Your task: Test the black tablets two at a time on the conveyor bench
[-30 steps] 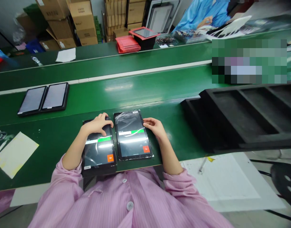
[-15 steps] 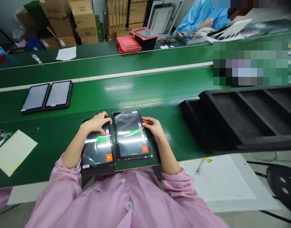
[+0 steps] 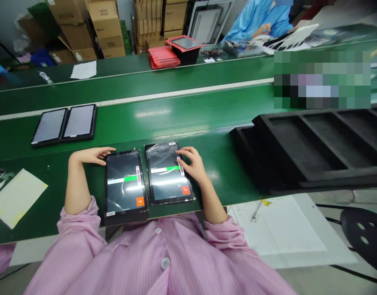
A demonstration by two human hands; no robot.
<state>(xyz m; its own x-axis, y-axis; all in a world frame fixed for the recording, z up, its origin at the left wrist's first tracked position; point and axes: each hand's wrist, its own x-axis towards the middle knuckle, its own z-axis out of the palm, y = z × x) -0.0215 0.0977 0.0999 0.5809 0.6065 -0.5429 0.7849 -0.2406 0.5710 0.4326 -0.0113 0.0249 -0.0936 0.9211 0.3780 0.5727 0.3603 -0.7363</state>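
Two tablets lie side by side near the bench's front edge, their dark screens lit with a green bar and an orange button. The left tablet (image 3: 123,192) sits a little raised on something black. My left hand (image 3: 98,155) is at its upper left corner, fingers stretched and apart, holding nothing. Over the right edge of the right tablet (image 3: 164,180), which has clear film on it, is my right hand (image 3: 191,164). Its fingers are spread and bent above the screen; whether the tips touch the glass I cannot tell.
Two more tablets (image 3: 64,125) lie on the green belt at left. Black foam trays (image 3: 317,151) are stacked at right. A yellowish sheet (image 3: 21,198) lies far left, white paper (image 3: 274,229) at lower right. Across the belt are red sheets (image 3: 164,56) and a person in blue (image 3: 256,20).
My left hand has moved left, off the left tablet's screen to its outer edge. My right hand has shifted slightly left, from beside the right tablet to over its screen.
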